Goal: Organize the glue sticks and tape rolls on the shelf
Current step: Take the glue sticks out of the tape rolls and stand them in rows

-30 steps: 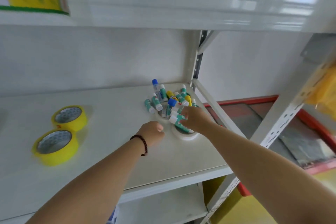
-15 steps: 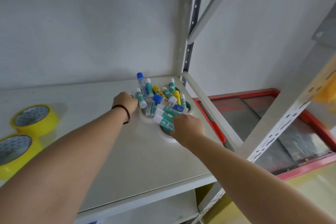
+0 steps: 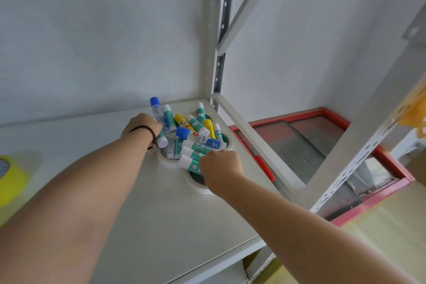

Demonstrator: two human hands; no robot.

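Observation:
Several glue sticks (image 3: 192, 132) with green, yellow and blue labels lie heaped at the back right corner of the white shelf (image 3: 161, 219). The heap rests on flat white tape rolls (image 3: 171, 164). My left hand (image 3: 141, 125), a dark bead bracelet on its wrist, reaches into the heap's left side; its fingertips are hidden among the sticks. My right hand (image 3: 220, 166) is curled over the near ends of green-and-white glue sticks (image 3: 190, 163) above another white roll (image 3: 200, 188). A yellow tape roll (image 3: 10, 176) shows at the left edge.
The shelf's rear upright (image 3: 220, 64) and a diagonal brace stand just behind the heap. A side rail (image 3: 253, 140) borders the shelf on the right. A front post (image 3: 368, 127) slants across the right. Below to the right lies a red-framed panel (image 3: 322, 145).
My left hand has gone forward from the open shelf into the left side of the heap. My right hand stays on the near sticks. The view has swung right, so the yellow rolls slid leftward.

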